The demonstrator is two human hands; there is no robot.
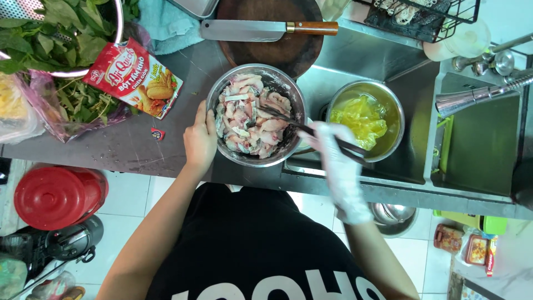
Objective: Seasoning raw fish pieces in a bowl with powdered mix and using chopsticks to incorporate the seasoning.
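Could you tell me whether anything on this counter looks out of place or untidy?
Mostly orderly. A small torn red packet corner lies loose on the wet counter below the opened red packet. The cleaver lies flat across the round board.

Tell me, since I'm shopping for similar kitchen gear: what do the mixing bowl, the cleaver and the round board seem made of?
Mixing bowl: likely stainless steel, going by its shiny grey rim with reflections. Cleaver: dull grey metal blade; the brown handle with a brass-coloured collar looks wooden. Round board: dark brown with a matte face, probably wood.
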